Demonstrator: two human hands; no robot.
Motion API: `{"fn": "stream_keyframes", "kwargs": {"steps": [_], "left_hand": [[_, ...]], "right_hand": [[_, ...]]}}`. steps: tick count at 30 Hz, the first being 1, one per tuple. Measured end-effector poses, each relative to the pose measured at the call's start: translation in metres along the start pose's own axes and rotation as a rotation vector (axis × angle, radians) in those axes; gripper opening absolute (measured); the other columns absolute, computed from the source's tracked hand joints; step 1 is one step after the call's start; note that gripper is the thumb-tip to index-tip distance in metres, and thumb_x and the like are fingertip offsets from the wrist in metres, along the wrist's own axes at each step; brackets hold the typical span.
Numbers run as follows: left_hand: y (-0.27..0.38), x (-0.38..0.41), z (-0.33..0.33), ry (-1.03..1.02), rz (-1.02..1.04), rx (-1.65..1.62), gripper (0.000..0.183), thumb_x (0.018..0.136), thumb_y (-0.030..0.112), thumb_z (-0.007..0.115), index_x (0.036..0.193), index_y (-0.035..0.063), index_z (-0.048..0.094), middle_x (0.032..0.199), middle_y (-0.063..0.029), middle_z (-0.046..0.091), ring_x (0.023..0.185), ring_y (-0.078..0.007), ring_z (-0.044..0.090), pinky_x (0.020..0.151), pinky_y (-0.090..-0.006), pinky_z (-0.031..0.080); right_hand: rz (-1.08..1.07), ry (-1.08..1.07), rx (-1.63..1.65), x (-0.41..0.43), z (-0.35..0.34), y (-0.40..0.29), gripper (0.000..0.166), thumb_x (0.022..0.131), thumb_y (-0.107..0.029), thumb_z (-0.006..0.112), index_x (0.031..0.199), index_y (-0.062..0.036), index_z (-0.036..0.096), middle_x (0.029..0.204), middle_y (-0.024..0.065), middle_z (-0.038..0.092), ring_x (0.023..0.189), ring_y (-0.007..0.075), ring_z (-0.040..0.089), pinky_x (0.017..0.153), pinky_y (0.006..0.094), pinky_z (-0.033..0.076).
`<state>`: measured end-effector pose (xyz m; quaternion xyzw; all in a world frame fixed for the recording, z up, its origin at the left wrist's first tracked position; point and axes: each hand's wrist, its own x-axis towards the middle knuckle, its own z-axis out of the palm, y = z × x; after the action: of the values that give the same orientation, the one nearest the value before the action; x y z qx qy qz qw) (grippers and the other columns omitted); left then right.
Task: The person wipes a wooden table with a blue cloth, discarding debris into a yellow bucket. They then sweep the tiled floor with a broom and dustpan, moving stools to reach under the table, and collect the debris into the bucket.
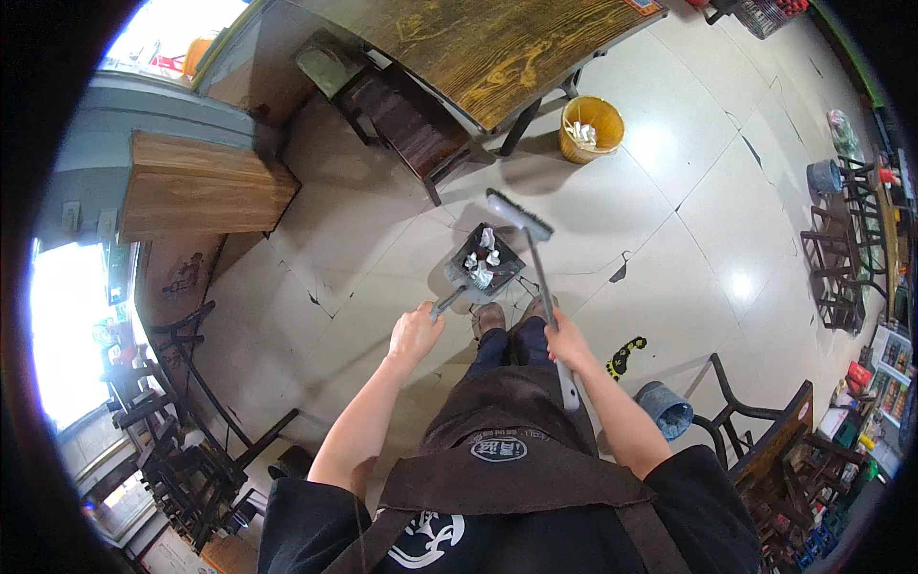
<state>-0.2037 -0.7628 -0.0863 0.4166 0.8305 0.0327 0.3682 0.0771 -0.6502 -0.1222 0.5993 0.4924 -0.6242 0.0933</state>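
My left hand (416, 333) grips the grey handle of a long-handled dustpan (459, 271), held in front of my shoes. Crumpled white tissues (484, 262) and some dark bits lie in its black pan. With my right hand (570, 340) I hold a broom (541, 269) by its grey stick. The broom head (519, 213) has a pale body and dark bristles, and it sits just beyond the dustpan to the right. Whether the bristles touch the floor is hard to tell.
A yellow waste basket (592, 130) with tissues inside stands near a wooden table (495, 50). Below the table's edge is a dark bench (412, 118). A blue-grey bucket (665, 410) is at my right. Stacked stools (835, 265) line the right side. The tiled floor (373, 273) is cracked.
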Motion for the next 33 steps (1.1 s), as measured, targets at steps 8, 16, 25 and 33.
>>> {"fn": "stream_keyframes", "kwargs": {"steps": [8,16,25,33], "left_hand": [[0.018,-0.003,0.024,0.045,-0.061,-0.002,0.034,0.087,0.031,0.058,0.109,0.0052,0.063,0.081,-0.0251,0.067,0.081,-0.0442,0.065,0.079,-0.0498,0.052],[0.006,-0.003,0.012,0.036,-0.070,-0.024,0.036,0.087,0.032,0.057,0.106,0.0016,0.061,0.087,-0.0278,0.067,0.086,-0.0436,0.065,0.080,-0.0504,0.052],[-0.009,-0.031,0.011,0.076,-0.099,-0.068,0.033,0.085,0.029,0.061,0.106,0.0039,0.064,0.081,-0.0256,0.066,0.081,-0.0427,0.065,0.076,-0.0480,0.053],[-0.024,-0.022,0.028,0.095,-0.128,-0.065,0.037,0.086,0.033,0.059,0.109,0.0045,0.063,0.088,-0.0255,0.068,0.086,-0.0425,0.065,0.080,-0.0487,0.052]], "right_hand": [[0.033,0.037,-0.139,0.069,0.044,0.048,0.056,0.092,-0.013,0.053,0.144,-0.0012,0.035,0.074,0.0170,0.065,0.047,0.0238,0.061,0.047,0.0371,0.050],[0.099,-0.124,0.064,-0.036,0.013,0.053,0.055,0.094,-0.010,0.051,0.146,-0.0052,0.035,0.065,0.0097,0.059,0.044,0.0187,0.056,0.045,0.0336,0.047],[-0.026,0.074,-0.190,0.027,-0.017,0.027,0.054,0.094,-0.010,0.051,0.144,-0.0005,0.035,0.073,0.0174,0.066,0.052,0.0240,0.063,0.051,0.0371,0.050],[0.114,-0.085,-0.028,0.008,0.067,0.056,0.055,0.093,-0.010,0.051,0.145,-0.0011,0.034,0.088,0.0183,0.068,0.049,0.0214,0.061,0.046,0.0359,0.050]]}}
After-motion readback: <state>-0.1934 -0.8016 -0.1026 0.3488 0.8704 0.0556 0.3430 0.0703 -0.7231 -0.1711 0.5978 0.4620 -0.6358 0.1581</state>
